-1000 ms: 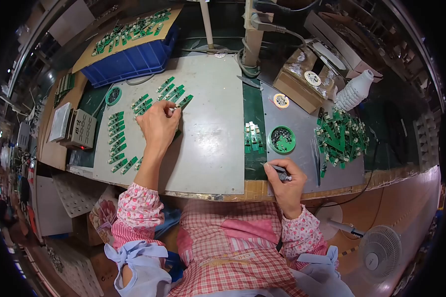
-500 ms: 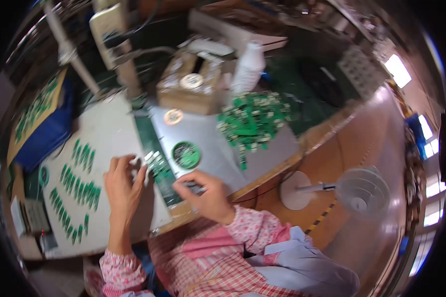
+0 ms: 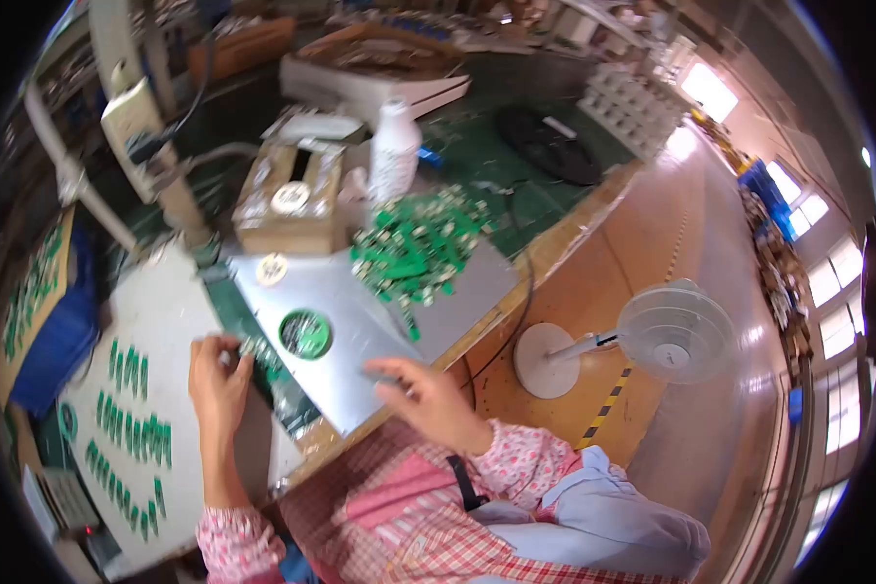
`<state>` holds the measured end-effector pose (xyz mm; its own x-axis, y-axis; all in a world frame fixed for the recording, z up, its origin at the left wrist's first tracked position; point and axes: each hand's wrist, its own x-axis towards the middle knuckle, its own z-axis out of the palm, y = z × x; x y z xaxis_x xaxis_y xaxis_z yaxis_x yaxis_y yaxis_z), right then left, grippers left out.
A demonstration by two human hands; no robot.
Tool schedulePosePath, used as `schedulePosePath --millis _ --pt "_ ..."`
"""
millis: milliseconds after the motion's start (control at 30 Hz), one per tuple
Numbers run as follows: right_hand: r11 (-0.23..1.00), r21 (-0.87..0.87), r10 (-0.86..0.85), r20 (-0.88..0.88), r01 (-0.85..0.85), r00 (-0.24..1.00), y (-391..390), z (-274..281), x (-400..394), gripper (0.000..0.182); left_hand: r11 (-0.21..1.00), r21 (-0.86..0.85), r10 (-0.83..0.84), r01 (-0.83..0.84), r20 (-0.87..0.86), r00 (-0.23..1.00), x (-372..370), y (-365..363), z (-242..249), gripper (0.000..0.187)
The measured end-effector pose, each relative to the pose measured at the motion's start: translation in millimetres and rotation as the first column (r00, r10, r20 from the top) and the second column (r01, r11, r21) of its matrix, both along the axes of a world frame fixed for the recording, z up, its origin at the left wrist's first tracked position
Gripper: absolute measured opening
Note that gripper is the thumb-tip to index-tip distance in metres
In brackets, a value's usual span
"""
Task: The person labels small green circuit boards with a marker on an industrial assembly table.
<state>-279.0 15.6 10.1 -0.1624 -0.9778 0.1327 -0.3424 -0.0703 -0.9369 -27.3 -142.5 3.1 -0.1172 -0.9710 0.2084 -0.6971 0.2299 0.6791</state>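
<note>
My left hand (image 3: 218, 382) is over the right edge of the white board, fingers curled and thumb close to the index finger. What it pinches is too small to make out. Right beside its fingertips lie small green circuit boards with white parts (image 3: 271, 368), on a dark green strip. My right hand (image 3: 430, 399) hovers above the front of the metal plate (image 3: 355, 336), its fingers bent around something dark and blurred. Between the hands, further back, stands a round green tub (image 3: 306, 334) with small metallic pieces inside. A heap of green circuit boards (image 3: 419, 243) covers the plate's far part.
Rows of narrow green boards (image 3: 131, 428) lie on the white board (image 3: 170, 292). Behind the plate are a cardboard box (image 3: 287, 200) and a white bottle (image 3: 395, 151). A blue bin (image 3: 63, 341) stands left, a fan (image 3: 667, 331) on the floor right.
The view has swung right, so the bench appears further left. My right hand has moved away from my left, its fingers less tightly curled. My left thumb and index finger have come closer together.
</note>
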Motion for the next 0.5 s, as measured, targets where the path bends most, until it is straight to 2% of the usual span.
schedulePosePath --millis 33,67,133,267,367,500 --pt "0.996 0.088 -0.007 0.067 0.001 0.998 2.0 0.9 -4.4 0.034 1.0 0.007 -0.011 0.011 -0.036 0.999 3.4 -1.7 -0.7 0.025" --pt "0.983 0.183 -0.023 0.13 -0.001 0.991 1.9 0.6 -7.2 0.035 0.996 0.086 -0.007 0.013 -0.07 0.998 7.6 -2.0 4.4 0.025" --pt "0.974 0.225 -0.049 0.226 -0.003 0.973 -0.2 14.9 -7.1 0.035 0.983 0.184 0.015 0.018 -0.173 0.985 6.5 2.4 19.1 0.023" --pt "0.955 0.262 0.045 0.333 -0.139 0.942 -8.5 12.2 -11.7 0.029 0.981 0.191 0.051 0.041 -0.456 0.888 12.7 29.2 33.4 0.02" --pt "0.945 0.246 0.124 0.337 -0.215 0.933 -15.1 11.4 -11.2 0.026 0.968 0.246 0.094 0.043 -0.518 0.85 29.3 54.4 22.0 0.021" --pt "0.919 0.267 0.186 0.357 -0.291 0.915 -26.2 17.6 -2.8 0.022 0.952 0.277 0.254 -0.129 -0.482 0.838 33.6 98.2 14.6 0.019"
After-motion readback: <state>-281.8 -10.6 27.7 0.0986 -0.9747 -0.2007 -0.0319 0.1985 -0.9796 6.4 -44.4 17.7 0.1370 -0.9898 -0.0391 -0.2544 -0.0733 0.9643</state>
